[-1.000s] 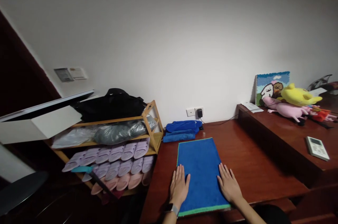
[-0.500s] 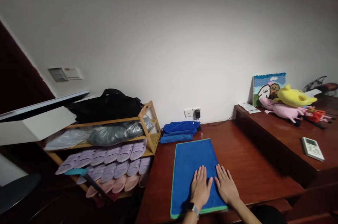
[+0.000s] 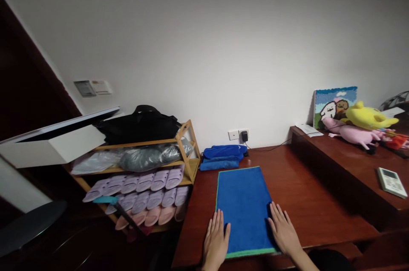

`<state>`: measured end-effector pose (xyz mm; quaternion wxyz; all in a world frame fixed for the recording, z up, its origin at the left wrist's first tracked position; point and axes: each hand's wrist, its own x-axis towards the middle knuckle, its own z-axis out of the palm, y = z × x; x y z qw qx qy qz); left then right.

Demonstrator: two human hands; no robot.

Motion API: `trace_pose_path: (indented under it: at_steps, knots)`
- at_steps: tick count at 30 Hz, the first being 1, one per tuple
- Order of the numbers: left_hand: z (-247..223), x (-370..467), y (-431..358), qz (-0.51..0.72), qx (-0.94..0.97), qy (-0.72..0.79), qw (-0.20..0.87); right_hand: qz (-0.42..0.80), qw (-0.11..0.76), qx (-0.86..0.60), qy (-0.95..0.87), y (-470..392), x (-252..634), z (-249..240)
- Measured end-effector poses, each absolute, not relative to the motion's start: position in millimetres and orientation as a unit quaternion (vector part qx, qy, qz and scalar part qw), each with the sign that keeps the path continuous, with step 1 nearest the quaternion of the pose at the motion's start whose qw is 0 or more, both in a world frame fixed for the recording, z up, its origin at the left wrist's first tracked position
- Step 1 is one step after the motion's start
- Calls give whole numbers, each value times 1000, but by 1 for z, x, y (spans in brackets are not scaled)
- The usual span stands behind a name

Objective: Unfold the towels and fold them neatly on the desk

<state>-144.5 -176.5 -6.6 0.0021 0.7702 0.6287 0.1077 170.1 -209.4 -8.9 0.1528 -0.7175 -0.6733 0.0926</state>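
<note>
A blue cloth (image 3: 244,207) with a green edge lies flat on the reddish-brown wooden table (image 3: 303,194). My left hand (image 3: 216,239) rests at the cloth's left edge, palm down, its fingers stretched out. At the right edge of the cloth lies my right hand (image 3: 283,227), also flat with fingers extended. Neither hand grips anything. Folded blue cloths (image 3: 222,157) sit behind the flat one, near the wall.
On the left stands a wooden rack (image 3: 191,166) with slippers and a black bag (image 3: 142,125). A socket with a black plug (image 3: 244,136) is on the wall. The raised surface at right holds plush toys (image 3: 367,116) and a white remote-like device (image 3: 392,182).
My left hand has moved left from the middle of the cloth to its left edge. My right hand stays by the right edge. The view has shifted slightly left.
</note>
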Motion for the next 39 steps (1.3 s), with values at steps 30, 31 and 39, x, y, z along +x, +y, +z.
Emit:
trace_pose_path:
  at_steps: [30,31,39]
  knots:
    - [-15,-140,-192,107,775,623,12,60,199,-695,-688,-236,169,-36]
    - [-18,-152,-194,108,767,633,9,65,192,-696,-689,-236,170,-36]
    - [-27,-162,-204,135,758,638,-18,80,186,-714,-670,-206,167,-12]
